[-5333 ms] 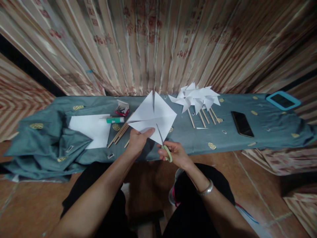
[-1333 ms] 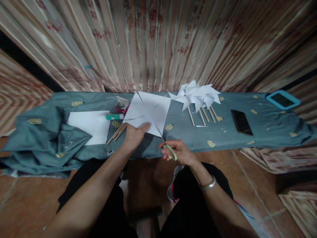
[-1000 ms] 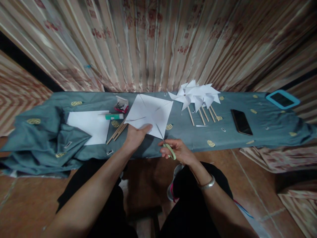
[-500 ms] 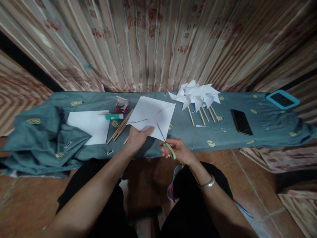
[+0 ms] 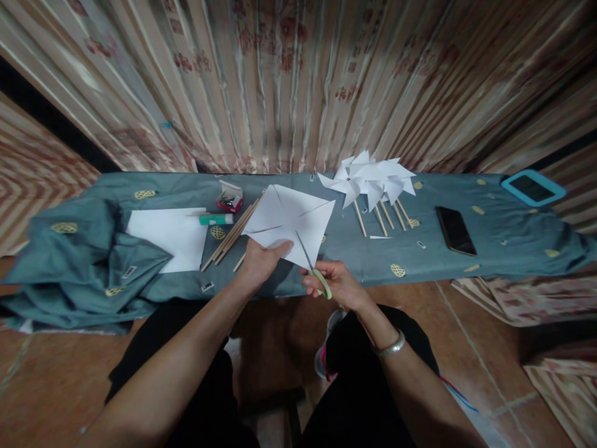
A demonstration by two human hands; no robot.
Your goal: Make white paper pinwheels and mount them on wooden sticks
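Note:
A square sheet of white paper (image 5: 293, 214), with slits running in from its corners, is pinched at its near left edge by my left hand (image 5: 265, 261), thumb on top. My right hand (image 5: 333, 280) has its fingers in the handles of pale green scissors (image 5: 323, 284). Their blade lies across the paper's near corner, pointing toward the middle. Several wooden sticks (image 5: 233, 235) lie just left of the paper, partly hidden by it. Beyond my right hand, several white paper pinwheels (image 5: 370, 180) on sticks rest on the cloth.
On the cloth-covered table (image 5: 373, 261) are a stack of white paper (image 5: 163, 233), a green glue stick (image 5: 216, 219) and an open small box (image 5: 229, 197) on the left. A phone (image 5: 456, 230) and a blue-framed device (image 5: 533, 187) lie at right. A curtain (image 5: 280, 93) hangs behind.
The paper has shifted slightly right and toward me, turning a little in my left hand. The scissors stay at the same near corner, and my right hand has barely moved.

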